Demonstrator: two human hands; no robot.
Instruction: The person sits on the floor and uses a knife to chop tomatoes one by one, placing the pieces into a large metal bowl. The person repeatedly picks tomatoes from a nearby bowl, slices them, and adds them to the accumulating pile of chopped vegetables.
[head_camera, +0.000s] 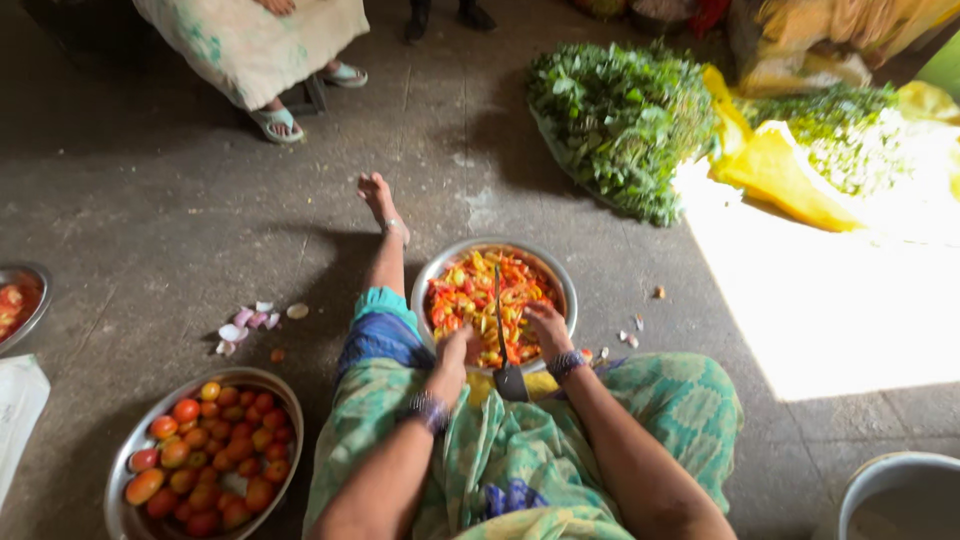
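1. Left hand (455, 352): fingers curled closed around a small piece of tomato, pressed close to the upright blade (499, 310); a beaded bracelet sits on the wrist.
2. Right hand (548, 328): fingers bent downward at the near rim of the steel bowl (568, 290), on the far side of the blade from the left hand; whether it pinches a piece cannot be told.
3. Upright blade: a dark, narrow cutter standing between the two hands, its base (511, 382) resting just behind them on the person's lap.
4. Steel bowl: directly ahead of both hands on the floor (150, 200), filled with cut red, orange and yellow tomato pieces (470, 290).
5. Steel basin (125, 470): well to the left of the left hand, holding whole tomatoes (215, 450).
6. Vegetable scraps (250, 325): pale pieces on the floor, left of the left hand and beyond the basin.
7. Heaps of green leaves (620, 120): far ahead and to the right of the right hand, beside yellow sacks (780, 170).
8. Another person's sandalled foot (277, 122): far ahead, left of the hands.
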